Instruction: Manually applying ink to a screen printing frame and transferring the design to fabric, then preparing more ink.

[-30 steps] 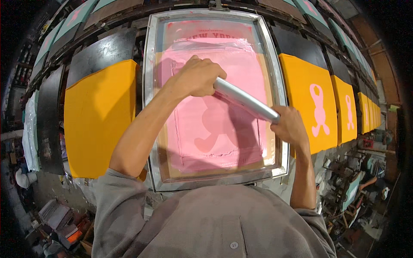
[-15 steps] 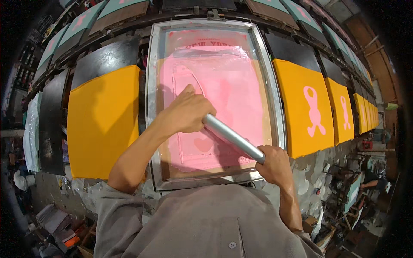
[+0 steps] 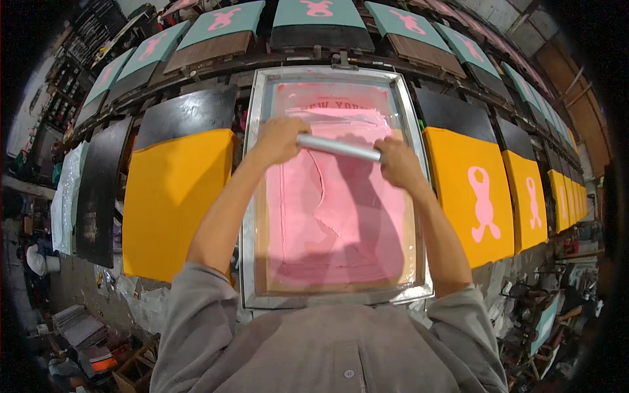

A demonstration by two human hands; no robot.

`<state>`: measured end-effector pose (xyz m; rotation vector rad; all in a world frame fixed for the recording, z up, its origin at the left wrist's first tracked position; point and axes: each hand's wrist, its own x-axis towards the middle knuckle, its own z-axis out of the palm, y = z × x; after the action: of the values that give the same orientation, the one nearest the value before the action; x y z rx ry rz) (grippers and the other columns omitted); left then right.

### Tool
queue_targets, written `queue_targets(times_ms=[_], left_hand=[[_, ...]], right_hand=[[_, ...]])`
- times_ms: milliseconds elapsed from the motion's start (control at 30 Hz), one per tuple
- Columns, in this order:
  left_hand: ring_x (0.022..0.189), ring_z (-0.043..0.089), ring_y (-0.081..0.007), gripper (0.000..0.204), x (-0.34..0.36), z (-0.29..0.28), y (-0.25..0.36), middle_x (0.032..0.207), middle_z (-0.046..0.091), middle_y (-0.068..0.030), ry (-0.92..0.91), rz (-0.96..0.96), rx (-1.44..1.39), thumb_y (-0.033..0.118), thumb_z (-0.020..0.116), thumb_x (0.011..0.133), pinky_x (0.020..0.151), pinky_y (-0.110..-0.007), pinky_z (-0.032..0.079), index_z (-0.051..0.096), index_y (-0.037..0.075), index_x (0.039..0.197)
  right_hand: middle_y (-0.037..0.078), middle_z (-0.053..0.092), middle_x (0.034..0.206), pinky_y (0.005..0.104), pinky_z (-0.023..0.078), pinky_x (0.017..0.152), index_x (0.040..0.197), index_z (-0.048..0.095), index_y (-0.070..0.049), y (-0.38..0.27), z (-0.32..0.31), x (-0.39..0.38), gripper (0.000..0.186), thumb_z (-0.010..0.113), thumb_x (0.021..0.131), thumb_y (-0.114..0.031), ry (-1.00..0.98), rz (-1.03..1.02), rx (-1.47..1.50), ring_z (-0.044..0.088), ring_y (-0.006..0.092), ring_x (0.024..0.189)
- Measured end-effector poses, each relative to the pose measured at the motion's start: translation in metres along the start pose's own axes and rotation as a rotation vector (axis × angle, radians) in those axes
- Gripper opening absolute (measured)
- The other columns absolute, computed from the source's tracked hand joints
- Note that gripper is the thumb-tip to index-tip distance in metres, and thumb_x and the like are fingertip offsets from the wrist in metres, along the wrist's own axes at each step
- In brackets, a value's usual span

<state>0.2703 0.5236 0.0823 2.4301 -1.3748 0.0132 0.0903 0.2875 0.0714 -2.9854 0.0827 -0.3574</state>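
Note:
My left hand (image 3: 283, 139) and my right hand (image 3: 398, 162) are closed round the two ends of a silver metal squeegee (image 3: 341, 147). The squeegee lies almost level across the upper half of a printing screen, and my hands hide parts of its ends. Its lower edge is hard to make out. Thick pink ink (image 3: 298, 229) covers most of the mesh, with raised ridges running down from the bar. A silver metal frame (image 3: 341, 299) surrounds the mesh. Dark red lettering shows through near the far end of the screen.
A plain yellow cloth panel (image 3: 177, 203) lies on a black board left of the screen. To the right, a yellow panel (image 3: 452, 196) bears a pink figure, with several more beyond. Teal panels (image 3: 318, 14) with pink figures line the far row. Stacked material (image 3: 82, 327) sits at lower left.
The squeegee has moved to the far part of the screen and turned from a steep slant to nearly level. My right hand has gone forward with it. The view has shifted slightly.

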Motion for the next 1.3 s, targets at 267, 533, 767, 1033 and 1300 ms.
queue_targets(times_ms=[267,533,767,1033,1300], left_hand=[[0.1,0.064,-0.0273,0.03,0.02,-0.008,-0.016,0.099,0.069,-0.0055,-0.018,-0.013,0.07,0.011,0.068,0.072,0.09,-0.044,0.041,0.07,0.015,0.102],[0.097,0.066,-0.031,0.031,0.04,-0.003,-0.026,0.097,0.071,-0.0084,0.038,-0.012,0.12,0.014,0.068,0.071,0.088,-0.048,0.047,0.071,0.015,0.102],[0.093,0.068,-0.0365,0.04,0.053,-0.02,-0.041,0.096,0.071,-0.0169,-0.099,-0.171,0.174,0.019,0.069,0.07,0.083,-0.047,0.053,0.069,0.013,0.109],[0.096,0.068,-0.0377,0.046,0.011,-0.029,-0.033,0.098,0.072,-0.0192,-0.134,-0.241,0.11,0.02,0.069,0.07,0.089,-0.047,0.052,0.07,0.012,0.115],[0.09,0.066,-0.0403,0.032,-0.07,-0.029,0.018,0.092,0.07,-0.0215,-0.093,-0.361,0.041,0.019,0.066,0.07,0.083,-0.047,0.053,0.071,0.008,0.1]], right_hand=[[0.015,0.069,0.092,0.0477,0.054,0.076,0.098,0.069,-0.01,0.027,-0.007,0.029,0.027,0.062,0.074,-0.003,-0.054,0.032,0.018,0.067,0.0362,0.088],[0.017,0.071,0.092,0.0474,0.055,0.078,0.107,0.073,-0.016,0.038,-0.005,0.062,0.038,0.062,0.073,-0.004,-0.176,0.122,0.017,0.068,0.0374,0.088],[0.023,0.069,0.082,0.0463,0.054,0.072,0.099,0.074,-0.008,0.056,0.01,0.115,0.035,0.063,0.067,-0.002,-0.128,-0.052,0.133,0.068,0.0403,0.076],[0.02,0.068,0.075,0.0466,0.053,0.071,0.09,0.071,-0.005,0.043,0.009,0.123,0.031,0.063,0.06,-0.002,-0.265,-0.184,0.181,0.067,0.0391,0.075],[0.019,0.068,0.074,0.0467,0.052,0.072,0.085,0.071,-0.005,0.016,0.013,0.112,0.03,0.061,0.057,0.002,-0.321,-0.41,0.152,0.066,0.04,0.078]])
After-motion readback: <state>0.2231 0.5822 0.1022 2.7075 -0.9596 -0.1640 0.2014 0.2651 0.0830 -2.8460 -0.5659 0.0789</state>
